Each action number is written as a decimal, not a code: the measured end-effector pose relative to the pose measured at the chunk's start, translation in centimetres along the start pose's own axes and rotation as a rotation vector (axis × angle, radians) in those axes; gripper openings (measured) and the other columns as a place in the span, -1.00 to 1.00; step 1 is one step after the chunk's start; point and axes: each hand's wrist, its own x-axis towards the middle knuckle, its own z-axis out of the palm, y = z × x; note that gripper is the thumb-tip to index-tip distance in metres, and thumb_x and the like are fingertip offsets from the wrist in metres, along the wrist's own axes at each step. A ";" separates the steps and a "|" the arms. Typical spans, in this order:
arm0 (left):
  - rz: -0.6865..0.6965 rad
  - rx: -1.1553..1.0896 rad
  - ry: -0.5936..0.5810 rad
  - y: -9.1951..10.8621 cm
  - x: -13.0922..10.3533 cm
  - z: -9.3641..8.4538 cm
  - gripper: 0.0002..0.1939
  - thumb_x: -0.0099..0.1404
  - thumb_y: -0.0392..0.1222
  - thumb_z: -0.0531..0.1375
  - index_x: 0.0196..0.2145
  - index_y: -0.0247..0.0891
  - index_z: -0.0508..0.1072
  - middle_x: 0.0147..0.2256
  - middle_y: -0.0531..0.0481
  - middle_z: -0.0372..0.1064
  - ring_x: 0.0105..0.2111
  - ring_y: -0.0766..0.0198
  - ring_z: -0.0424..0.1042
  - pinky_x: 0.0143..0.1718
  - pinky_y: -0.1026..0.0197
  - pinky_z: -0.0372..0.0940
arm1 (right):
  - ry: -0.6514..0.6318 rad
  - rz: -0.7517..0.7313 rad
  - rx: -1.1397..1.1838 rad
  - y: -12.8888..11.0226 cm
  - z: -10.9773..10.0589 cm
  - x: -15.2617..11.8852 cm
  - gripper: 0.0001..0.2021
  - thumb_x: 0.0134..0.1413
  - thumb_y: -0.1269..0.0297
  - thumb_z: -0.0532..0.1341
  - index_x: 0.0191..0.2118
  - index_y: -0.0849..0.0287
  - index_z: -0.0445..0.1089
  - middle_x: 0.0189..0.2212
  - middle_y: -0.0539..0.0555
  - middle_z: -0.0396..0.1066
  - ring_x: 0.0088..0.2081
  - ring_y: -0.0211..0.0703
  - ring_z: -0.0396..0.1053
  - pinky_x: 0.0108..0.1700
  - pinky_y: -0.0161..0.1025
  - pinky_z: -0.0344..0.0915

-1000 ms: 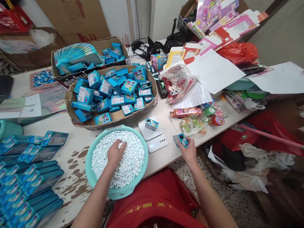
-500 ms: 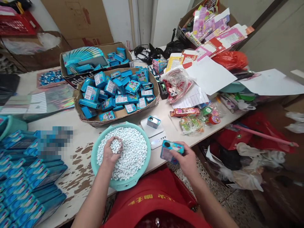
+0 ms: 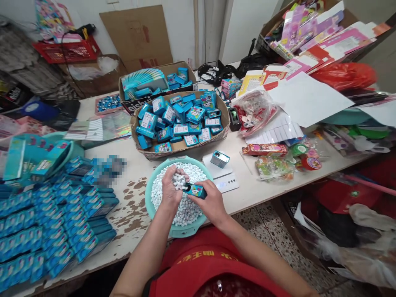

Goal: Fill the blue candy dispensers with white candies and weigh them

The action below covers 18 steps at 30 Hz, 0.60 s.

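A turquoise basin full of small white candies stands at the table's front edge. Over it, my left hand is cupped around a heap of the candies. My right hand grips a blue candy tin, tilted so its dark round opening meets the candies at my left fingers. Just behind the basin, another blue tin with an opening in its top rests on a white digital scale.
Behind the basin is a cardboard box heaped with blue tins. Rows of blue tins fill the table's left side. Bagged sweets, paper sheets and a box of flattened cartons crowd the right.
My right hand has brought the blue tin left, from beside the scale to my left hand over the basin. The whole view has shifted to the left.
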 end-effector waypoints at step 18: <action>0.256 0.276 0.039 -0.2 0.8 1.2 -0.77 0.04 -0.12 0.27 -0.45 -0.26 0.30 -0.65 0.14 0.28 -0.62 0.38 0.32 -0.50 0.31 0.22 | -0.034 -0.005 0.035 -0.9 0.1 2.1 -0.68 -0.19 0.28 0.41 -0.23 0.11 0.40 -0.29 0.05 0.39 -0.17 -0.03 0.37 -0.14 -0.12 0.30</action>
